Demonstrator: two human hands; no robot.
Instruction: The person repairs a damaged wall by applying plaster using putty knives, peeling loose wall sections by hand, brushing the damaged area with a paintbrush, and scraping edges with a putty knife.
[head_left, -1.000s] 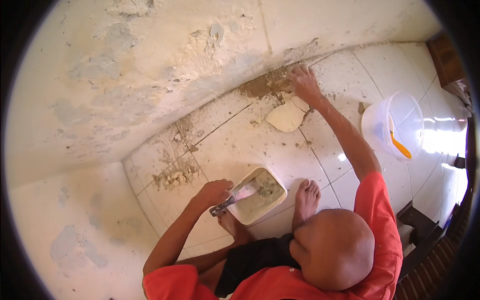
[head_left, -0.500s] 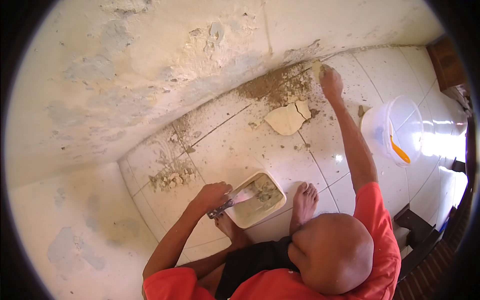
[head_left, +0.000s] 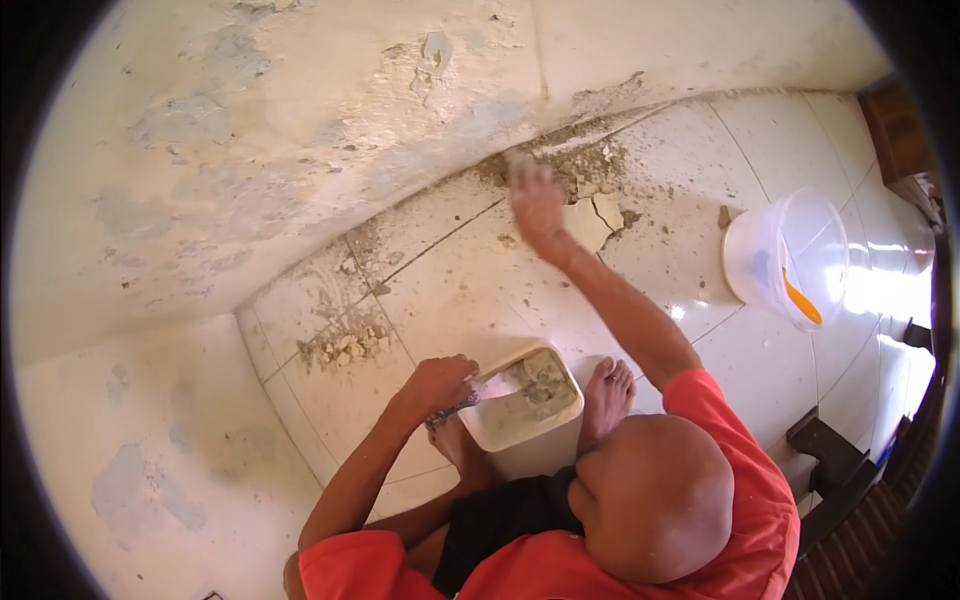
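Observation:
My left hand is closed round the dark patterned handle of a putty knife, whose wide blade reaches over a cream rectangular tub. Wet grey-brown matter lies inside the tub, which stands on the floor between my feet. My right hand, smeared by motion, is stretched out low at the foot of the wall. A pale yellowish piece shows at its fingertips, its kind not clear. Just right of that hand lies a cracked cream flake amid brown dirt.
The wall is patchy with peeling paint. Crumbled bits are heaped near the corner at left. To the right stands a translucent bucket with an orange-handled tool. A dark wooden piece of furniture is at lower right.
My right hand has swept left along the wall's foot, from beyond the flake to its left side. The tub has shifted slightly right, and my left hand has moved slightly with the putty knife.

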